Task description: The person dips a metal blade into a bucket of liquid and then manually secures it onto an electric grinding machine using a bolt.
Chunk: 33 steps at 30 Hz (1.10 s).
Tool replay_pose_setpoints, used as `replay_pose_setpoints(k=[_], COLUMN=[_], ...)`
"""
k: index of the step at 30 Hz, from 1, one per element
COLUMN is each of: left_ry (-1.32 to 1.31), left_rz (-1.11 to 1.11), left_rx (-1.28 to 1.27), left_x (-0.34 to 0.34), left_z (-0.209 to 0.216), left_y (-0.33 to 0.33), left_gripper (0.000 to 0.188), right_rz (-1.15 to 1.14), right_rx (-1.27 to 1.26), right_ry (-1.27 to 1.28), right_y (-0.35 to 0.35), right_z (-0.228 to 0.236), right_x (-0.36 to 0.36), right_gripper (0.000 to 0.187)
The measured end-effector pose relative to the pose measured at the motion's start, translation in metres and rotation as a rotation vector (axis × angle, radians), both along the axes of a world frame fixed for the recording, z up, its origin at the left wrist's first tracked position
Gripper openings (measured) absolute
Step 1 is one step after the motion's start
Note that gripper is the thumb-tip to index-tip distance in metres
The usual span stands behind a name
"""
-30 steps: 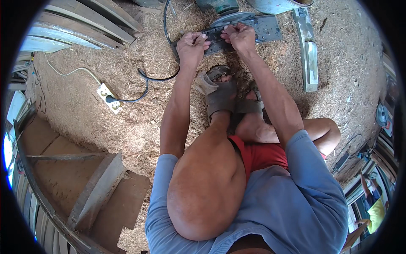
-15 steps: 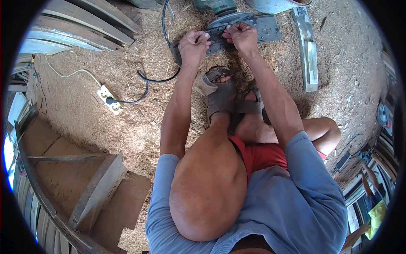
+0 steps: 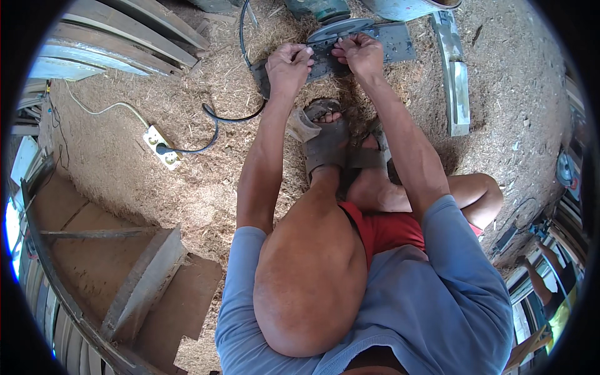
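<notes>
My left hand (image 3: 289, 67) and my right hand (image 3: 362, 57) are both closed, fingertips pinched, just in front of a round grey grinding wheel (image 3: 344, 27). Whatever the fingers hold is too thin or too hidden to make out. Behind the wheel sits a green machine body (image 3: 319, 7), cut off by the upper edge. A dark flat board (image 3: 395, 44) lies under the wheel and behind my hands. My sandaled feet (image 3: 328, 137) rest just below it.
A white power strip (image 3: 161, 147) with a black cable (image 3: 212, 134) lies left. Grey bars (image 3: 458, 94) and a bucket (image 3: 406, 6) are at upper right. Curved planks (image 3: 119, 37) lie upper left; a wooden frame (image 3: 140, 284) lower left. Another person's arm (image 3: 539, 281) shows far right.
Both my hands have shifted very slightly right and up along the wheel, still pinched. At the far right the other person has moved a little.
</notes>
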<state>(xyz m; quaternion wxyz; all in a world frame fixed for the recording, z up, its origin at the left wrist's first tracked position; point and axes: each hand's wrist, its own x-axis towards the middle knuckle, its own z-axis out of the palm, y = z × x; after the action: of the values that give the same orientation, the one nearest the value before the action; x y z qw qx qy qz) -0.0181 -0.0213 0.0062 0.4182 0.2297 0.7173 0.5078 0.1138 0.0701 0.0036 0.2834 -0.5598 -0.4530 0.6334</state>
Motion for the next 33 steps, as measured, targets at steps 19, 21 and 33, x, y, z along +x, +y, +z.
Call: replay_pose_setpoints(k=[19,21,33], left_ry=[0.104,0.102,0.149], left_rz=[0.009,0.009,0.005], left_rx=[0.02,0.022,-0.004], left_x=[0.005,0.005,0.006], left_z=[-0.012,-0.013,-0.022], left_y=[0.011,0.012,0.014], left_gripper=[0.015,0.015,0.018], right_rz=[-0.047,-0.054,-0.061], right_rx=[0.018,0.021,0.003], right_ry=[0.036,0.034,0.0], right_y=[0.006,0.006,0.008], right_z=[-0.002,-0.002,-0.002], right_x=[0.01,0.011,0.013], right_gripper=[0.007,0.007,0.008])
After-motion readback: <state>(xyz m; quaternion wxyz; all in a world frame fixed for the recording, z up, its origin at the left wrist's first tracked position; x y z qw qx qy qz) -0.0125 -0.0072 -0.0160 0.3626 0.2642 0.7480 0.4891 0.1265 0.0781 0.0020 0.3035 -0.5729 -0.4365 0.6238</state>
